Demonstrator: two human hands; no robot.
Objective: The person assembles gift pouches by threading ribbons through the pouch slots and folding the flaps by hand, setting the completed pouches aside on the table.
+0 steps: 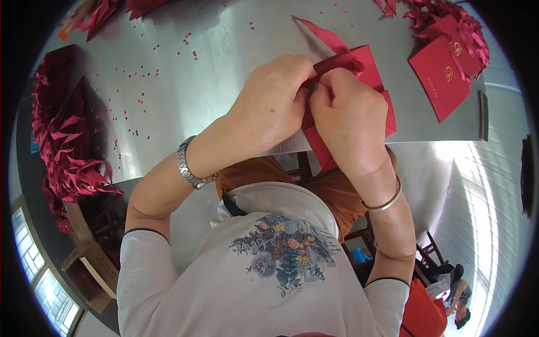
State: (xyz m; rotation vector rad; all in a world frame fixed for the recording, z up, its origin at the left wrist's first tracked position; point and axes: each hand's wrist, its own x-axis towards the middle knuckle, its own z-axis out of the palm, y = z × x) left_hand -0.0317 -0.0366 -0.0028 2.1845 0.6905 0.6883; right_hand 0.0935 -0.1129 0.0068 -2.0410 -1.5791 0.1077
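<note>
A red paper gift bag (377,76) lies flat near the table's front edge, right of the middle. From its top a red ribbon (325,35) stretches out toward the far side. My left hand (272,104) is closed in a pinch at the bag's left side. Just right of it, my right hand (351,115) is closed too, over the bag. The fingertips of both hands meet at the ribbon, and the exact spot they grip is hidden behind the knuckles.
Finished-looking red bags with ribbons (441,78) lie piled at the right end of the metal table (224,50). Another heap of red ribboned bags (67,143) fills the left end. Small red paper dots are scattered between. A cardboard box (92,272) stands low at left; another person (461,297) is at lower right.
</note>
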